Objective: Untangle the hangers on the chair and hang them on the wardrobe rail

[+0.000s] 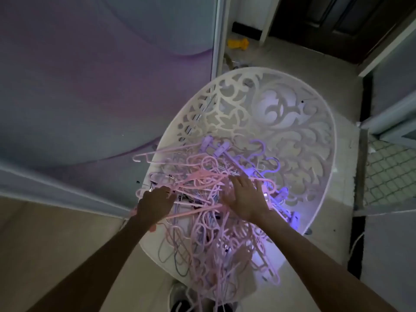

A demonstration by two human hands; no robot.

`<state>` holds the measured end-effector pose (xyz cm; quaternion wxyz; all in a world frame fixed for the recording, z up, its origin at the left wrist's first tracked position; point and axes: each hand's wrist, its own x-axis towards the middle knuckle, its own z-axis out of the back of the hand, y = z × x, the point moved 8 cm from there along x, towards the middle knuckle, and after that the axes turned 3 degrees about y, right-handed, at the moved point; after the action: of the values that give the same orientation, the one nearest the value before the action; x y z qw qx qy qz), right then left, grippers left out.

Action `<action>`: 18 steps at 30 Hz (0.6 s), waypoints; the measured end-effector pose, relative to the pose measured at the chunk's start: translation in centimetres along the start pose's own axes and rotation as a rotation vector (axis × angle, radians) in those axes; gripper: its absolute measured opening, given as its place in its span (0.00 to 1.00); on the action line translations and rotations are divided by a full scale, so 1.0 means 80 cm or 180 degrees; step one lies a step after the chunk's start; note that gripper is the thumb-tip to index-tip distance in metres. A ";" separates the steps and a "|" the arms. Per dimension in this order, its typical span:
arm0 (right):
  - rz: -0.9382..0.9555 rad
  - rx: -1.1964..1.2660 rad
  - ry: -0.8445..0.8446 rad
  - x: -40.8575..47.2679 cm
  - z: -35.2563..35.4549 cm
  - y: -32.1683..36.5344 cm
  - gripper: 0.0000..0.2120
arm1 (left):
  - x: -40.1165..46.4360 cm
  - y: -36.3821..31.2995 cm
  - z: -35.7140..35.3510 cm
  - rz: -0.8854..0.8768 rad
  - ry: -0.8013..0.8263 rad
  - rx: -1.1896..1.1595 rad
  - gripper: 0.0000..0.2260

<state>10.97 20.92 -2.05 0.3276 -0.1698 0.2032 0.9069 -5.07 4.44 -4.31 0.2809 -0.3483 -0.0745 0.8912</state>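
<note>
A tangled heap of pink hangers (203, 174) and purple hangers (267, 163) fills the seat of a white chair (297, 136) with a cut-out floral back. My left hand (155, 204) lies on the left side of the heap, its fingers curled among the pink hangers. My right hand (245, 197) rests flat on the middle of the heap with straight, spread fingers. No wardrobe rail is visible.
A large pale sliding panel (101, 86) stands to the left of the chair. A yellow object (237, 44) lies on the floor behind it near a dark doorway (326, 19). Tiled floor (389, 174) shows at the right. Shoes (180, 298) sit below the chair's front edge.
</note>
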 end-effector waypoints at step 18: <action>0.0451 -0.0516 0.0380 0.070 -0.030 0.065 0.39 | 0.043 0.003 0.042 -0.0707 -0.1318 0.0305 0.20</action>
<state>3.84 19.08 -5.26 0.2351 -0.2346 0.1598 0.9296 -9.48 6.37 -3.89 0.3721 -0.1340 -0.1260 0.9098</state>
